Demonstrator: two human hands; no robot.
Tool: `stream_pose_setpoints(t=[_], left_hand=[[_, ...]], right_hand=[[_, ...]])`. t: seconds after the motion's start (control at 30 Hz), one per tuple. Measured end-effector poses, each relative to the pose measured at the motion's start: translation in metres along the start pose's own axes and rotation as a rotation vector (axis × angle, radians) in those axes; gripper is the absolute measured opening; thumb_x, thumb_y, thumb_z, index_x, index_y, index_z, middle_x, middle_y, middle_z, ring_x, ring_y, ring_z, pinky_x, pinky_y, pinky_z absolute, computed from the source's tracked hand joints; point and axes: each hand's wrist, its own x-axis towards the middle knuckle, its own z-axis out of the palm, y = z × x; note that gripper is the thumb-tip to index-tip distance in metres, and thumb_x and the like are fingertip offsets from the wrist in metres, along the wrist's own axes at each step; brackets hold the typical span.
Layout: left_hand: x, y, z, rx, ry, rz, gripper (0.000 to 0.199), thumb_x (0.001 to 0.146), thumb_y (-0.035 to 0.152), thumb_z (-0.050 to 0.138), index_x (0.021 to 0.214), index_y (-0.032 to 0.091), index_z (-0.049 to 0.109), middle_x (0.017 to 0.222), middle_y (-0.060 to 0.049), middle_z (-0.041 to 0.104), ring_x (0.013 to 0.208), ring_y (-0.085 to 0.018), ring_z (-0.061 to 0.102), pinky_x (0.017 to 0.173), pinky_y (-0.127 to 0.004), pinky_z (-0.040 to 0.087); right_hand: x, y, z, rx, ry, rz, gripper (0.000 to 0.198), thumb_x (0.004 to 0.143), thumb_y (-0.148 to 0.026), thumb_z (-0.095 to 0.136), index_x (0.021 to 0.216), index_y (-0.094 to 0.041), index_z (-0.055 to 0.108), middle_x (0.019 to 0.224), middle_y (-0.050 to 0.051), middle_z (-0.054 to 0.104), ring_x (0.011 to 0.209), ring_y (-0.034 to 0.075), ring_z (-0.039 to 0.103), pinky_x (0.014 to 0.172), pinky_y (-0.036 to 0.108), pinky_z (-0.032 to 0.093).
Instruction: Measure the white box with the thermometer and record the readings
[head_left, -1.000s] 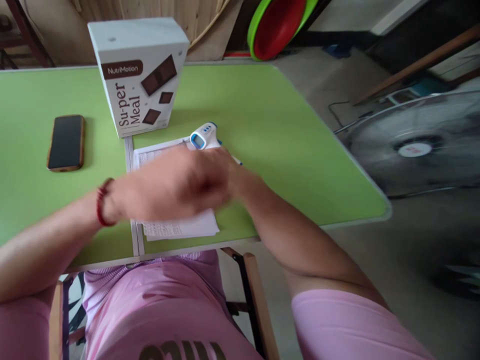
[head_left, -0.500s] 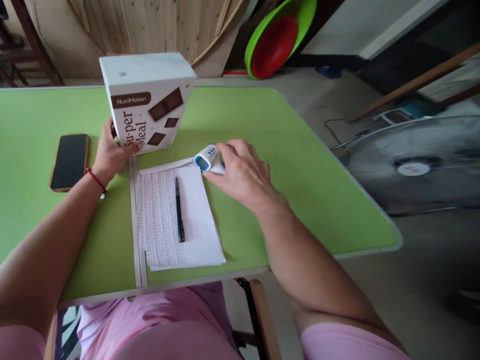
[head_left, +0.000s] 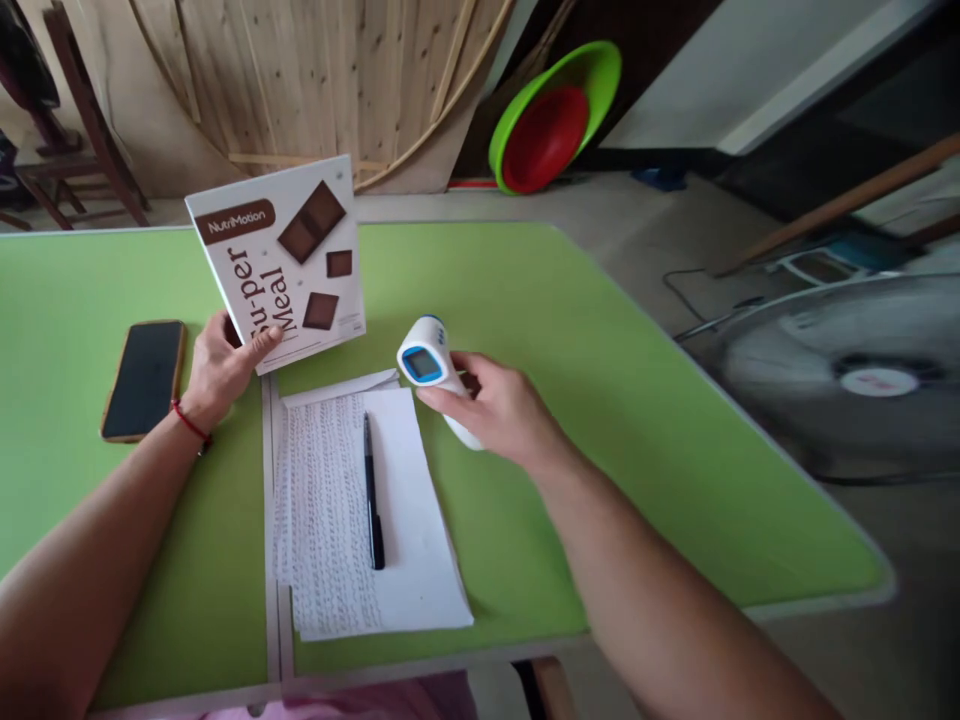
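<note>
My left hand (head_left: 219, 366) grips the lower left corner of a white "Su-per Meal" box (head_left: 289, 262) and tips it back, so its front faces me. My right hand (head_left: 504, 410) holds a white and blue handheld thermometer (head_left: 429, 368) by its handle, lifted off the green table (head_left: 570, 400) with the screen towards me. Between the hands lies a written sheet of paper (head_left: 409, 545) with a black pen (head_left: 372, 490) on it.
A dark phone (head_left: 145, 378) lies face up left of my left hand. A floor fan (head_left: 855, 380) stands right of the table. Green and red basins (head_left: 553, 118) lean against the wall behind. The table's near edge runs just below the paper.
My left hand took hold of the box and tilted it back. My right hand closed on the thermometer and lifted it off the table. The view moved upward.
</note>
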Motion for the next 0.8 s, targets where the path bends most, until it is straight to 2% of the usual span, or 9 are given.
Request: stream_pose_setpoints(t=[0.1, 0.17, 0.27, 0.4, 0.57, 0.8], left_hand=[[-0.005, 0.004, 0.005, -0.068, -0.057, 0.017, 0.051, 0.079, 0.061, 0.067, 0.105, 0.018, 0.067, 0.109, -0.009, 0.071, 0.100, -0.028, 0.066, 0.086, -0.044, 0.054], [-0.009, 0.008, 0.009, -0.080, -0.098, 0.029, 0.051, 0.081, 0.062, 0.063, 0.106, 0.018, 0.067, 0.110, -0.009, 0.071, 0.101, -0.028, 0.065, 0.085, -0.044, 0.054], [-0.014, 0.014, 0.014, -0.006, -0.148, -0.024, 0.056, 0.077, 0.065, 0.065, 0.106, 0.018, 0.065, 0.106, -0.011, 0.071, 0.095, -0.029, 0.066, 0.078, -0.044, 0.054], [-0.019, 0.018, 0.017, 0.124, -0.190, -0.059, 0.063, 0.073, 0.071, 0.065, 0.105, 0.017, 0.059, 0.102, -0.012, 0.069, 0.089, -0.029, 0.065, 0.073, -0.044, 0.052], [-0.019, 0.019, 0.016, 0.191, -0.240, 0.043, 0.052, 0.083, 0.067, 0.054, 0.105, 0.020, 0.057, 0.106, -0.011, 0.067, 0.094, -0.028, 0.062, 0.080, -0.045, 0.051], [-0.021, 0.015, 0.017, 0.245, -0.262, 0.115, 0.049, 0.085, 0.066, 0.051, 0.106, 0.021, 0.057, 0.106, -0.011, 0.065, 0.096, -0.029, 0.063, 0.084, -0.048, 0.052]], right_hand=[[-0.014, -0.007, 0.014, 0.630, -0.227, -0.027, 0.039, 0.077, -0.055, 0.062, 0.092, -0.019, 0.060, 0.076, 0.003, 0.062, 0.060, 0.016, 0.058, 0.054, 0.031, 0.045], [-0.027, -0.013, 0.024, 0.787, -0.258, -0.098, 0.031, 0.077, -0.049, 0.067, 0.086, -0.020, 0.060, 0.071, 0.000, 0.060, 0.057, 0.014, 0.055, 0.055, 0.030, 0.045], [-0.041, -0.018, 0.035, 0.817, -0.262, -0.168, 0.025, 0.073, -0.038, 0.076, 0.076, -0.019, 0.060, 0.066, -0.001, 0.057, 0.057, 0.012, 0.052, 0.053, 0.028, 0.041], [-0.043, -0.016, 0.044, 0.851, -0.297, -0.103, 0.026, 0.077, -0.042, 0.072, 0.074, -0.018, 0.061, 0.067, 0.000, 0.059, 0.057, 0.011, 0.053, 0.055, 0.028, 0.041], [-0.035, -0.013, 0.054, 0.894, -0.306, -0.099, 0.030, 0.082, -0.046, 0.066, 0.072, -0.018, 0.060, 0.068, 0.000, 0.060, 0.059, 0.011, 0.054, 0.058, 0.029, 0.042], [-0.037, -0.017, 0.056, 0.884, -0.351, -0.143, 0.032, 0.086, -0.048, 0.060, 0.072, -0.020, 0.060, 0.069, 0.001, 0.061, 0.062, 0.013, 0.055, 0.059, 0.030, 0.044]])
